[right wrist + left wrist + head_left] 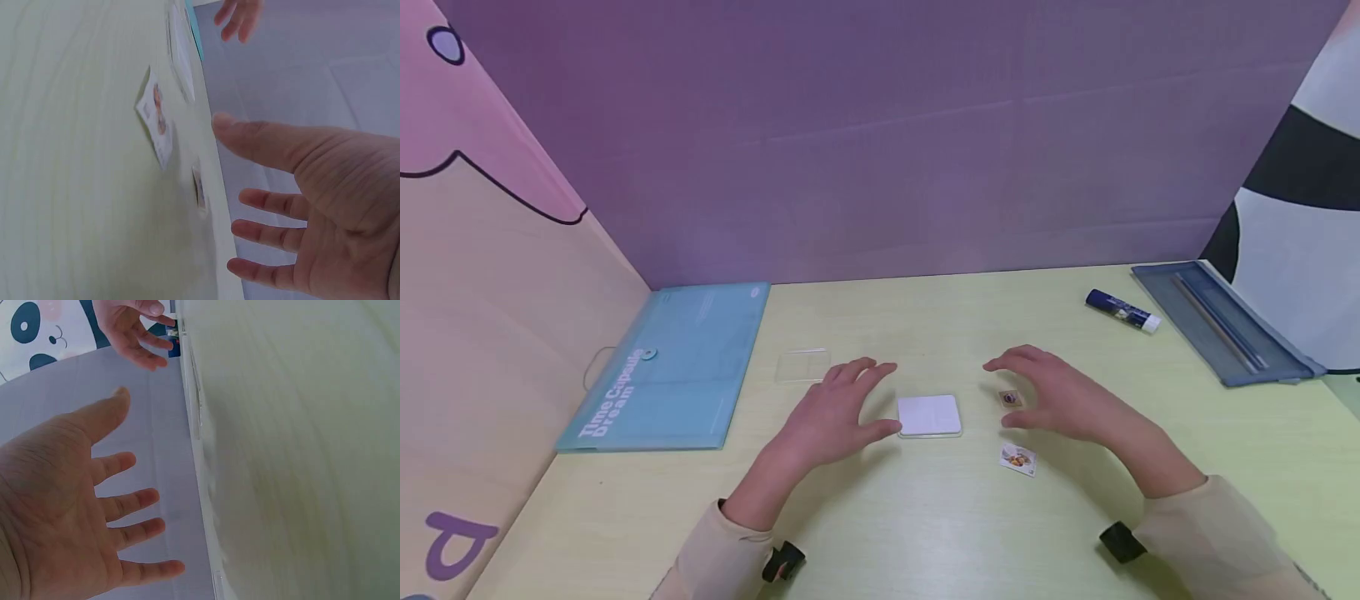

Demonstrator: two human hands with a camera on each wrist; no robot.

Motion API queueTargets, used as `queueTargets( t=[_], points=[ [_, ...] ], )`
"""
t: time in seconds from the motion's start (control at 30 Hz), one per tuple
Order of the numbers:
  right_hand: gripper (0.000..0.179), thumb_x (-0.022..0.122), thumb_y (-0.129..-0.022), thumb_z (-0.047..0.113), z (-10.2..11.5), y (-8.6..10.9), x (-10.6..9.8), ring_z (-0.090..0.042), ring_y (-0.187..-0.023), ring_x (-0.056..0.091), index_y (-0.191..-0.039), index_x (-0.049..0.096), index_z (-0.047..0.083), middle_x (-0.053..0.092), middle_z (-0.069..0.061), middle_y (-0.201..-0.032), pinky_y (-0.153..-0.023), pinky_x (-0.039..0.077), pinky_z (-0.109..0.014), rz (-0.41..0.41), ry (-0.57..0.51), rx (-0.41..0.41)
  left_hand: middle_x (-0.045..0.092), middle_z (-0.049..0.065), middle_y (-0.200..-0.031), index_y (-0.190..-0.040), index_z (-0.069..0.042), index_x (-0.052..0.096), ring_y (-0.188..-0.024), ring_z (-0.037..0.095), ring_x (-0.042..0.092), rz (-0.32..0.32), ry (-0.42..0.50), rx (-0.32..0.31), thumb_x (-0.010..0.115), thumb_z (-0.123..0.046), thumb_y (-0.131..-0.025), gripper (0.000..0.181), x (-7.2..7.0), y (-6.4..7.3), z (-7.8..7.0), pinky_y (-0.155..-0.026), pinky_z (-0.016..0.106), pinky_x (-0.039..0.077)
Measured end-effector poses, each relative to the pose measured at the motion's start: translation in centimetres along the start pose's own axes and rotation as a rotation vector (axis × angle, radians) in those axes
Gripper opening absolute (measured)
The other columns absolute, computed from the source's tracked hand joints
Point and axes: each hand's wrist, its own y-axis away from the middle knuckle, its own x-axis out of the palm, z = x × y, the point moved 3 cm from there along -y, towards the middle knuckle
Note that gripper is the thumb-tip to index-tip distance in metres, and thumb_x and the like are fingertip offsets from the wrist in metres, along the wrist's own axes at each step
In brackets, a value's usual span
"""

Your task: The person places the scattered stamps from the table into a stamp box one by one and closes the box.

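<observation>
My left hand hovers over the table with fingers spread, its thumb tip right at the left edge of a flat clear case with a white face. In the left wrist view the left palm shows nothing in it. The right hand, fingers parted and holding nothing, is above a small brown stamp-like piece. Just nearer to me lies a white stamp-like piece with a food picture, one edge lifted from the table in the right wrist view. A clear plastic lid lies beyond the left hand.
On the left lies a blue document folder with a string closure. A dark blue glue stick with a white cap is at the back right, beside a blue-grey mesh pouch with rod-like items in it. A purple cloth wall closes off the back.
</observation>
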Motion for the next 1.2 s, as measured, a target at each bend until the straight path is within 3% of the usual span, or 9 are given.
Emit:
queueTargets(
  t=[0.33,0.57,0.73,0.93,1.2],
  points=[
    [0.060,0.086,-0.081,0.020,-1.4,-0.1,-0.1,-0.029,-0.105,0.059,-0.134,0.061,0.007,0.060,-0.010,-0.124,-0.082,0.051,-0.042,0.042,-0.105,0.057,0.048,0.004,-0.147,-0.150,-0.022,0.048,-0.135,0.029,0.045,0.023,0.096,0.035,0.073,-0.036,-0.095,0.062,0.5,-0.2,0.2,-0.103,0.048,0.044],
    [0.057,0.084,-0.084,0.021,-2.6,0.0,0.0,-0.026,-0.104,0.056,-0.134,0.060,0.008,0.061,-0.007,-0.119,-0.084,0.049,-0.043,0.049,-0.130,0.060,0.050,0.004,-0.144,-0.148,-0.019,0.049,-0.133,0.026,0.046,0.046,0.143,0.042,0.072,-0.032,-0.095,0.059,0.6,-0.4,0.1,-0.103,0.046,0.045],
    [0.055,0.084,-0.083,0.020,-3.3,0.0,0.1,-0.024,-0.101,0.055,-0.132,0.062,0.007,0.061,-0.005,-0.112,-0.085,0.049,-0.044,0.034,-0.155,0.062,0.051,0.006,-0.142,-0.146,-0.015,0.052,-0.130,0.027,0.050,0.077,0.232,0.054,0.071,-0.028,-0.096,0.055,0.8,-0.6,0.2,-0.104,0.046,0.043],
    [0.048,0.084,-0.083,0.020,-4.0,-0.1,0.5,-0.021,-0.093,0.052,-0.125,0.066,0.006,0.058,-0.002,-0.103,-0.083,0.048,-0.037,0.026,-0.176,0.063,0.056,0.008,-0.134,-0.143,-0.011,0.053,-0.117,0.027,0.056,0.111,0.362,0.035,0.072,-0.025,-0.096,0.053,1.4,-1.0,0.5,-0.097,0.045,0.047],
    [0.042,0.083,-0.084,0.018,-4.3,-0.2,0.8,-0.021,-0.091,0.051,-0.121,0.068,0.006,0.058,-0.003,-0.101,-0.081,0.047,-0.031,0.017,-0.227,0.060,0.060,0.007,-0.123,-0.139,-0.010,0.056,-0.108,0.023,0.057,0.107,0.421,0.011,0.076,-0.021,-0.092,0.052,2.1,-1.7,0.7,-0.092,0.040,0.047]
  ],
)
